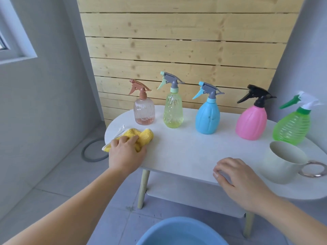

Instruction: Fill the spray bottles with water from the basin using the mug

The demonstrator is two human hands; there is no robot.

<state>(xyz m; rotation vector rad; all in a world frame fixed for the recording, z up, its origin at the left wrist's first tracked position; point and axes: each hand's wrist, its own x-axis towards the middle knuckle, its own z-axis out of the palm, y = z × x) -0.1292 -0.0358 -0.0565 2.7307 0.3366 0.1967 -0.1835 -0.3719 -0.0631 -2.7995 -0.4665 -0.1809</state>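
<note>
White table carries five spray bottles in a row at its back, mug at the right end, basin on the floor below. Left hand clutches a cloth on the table. Right hand rests loosely curled on the front edge, holding nothing.

Five spray bottles stand in a row along the back edge of the table, a cloth lies before them at its left end, the mug at its right end, and the basin on the floor before it.
</note>
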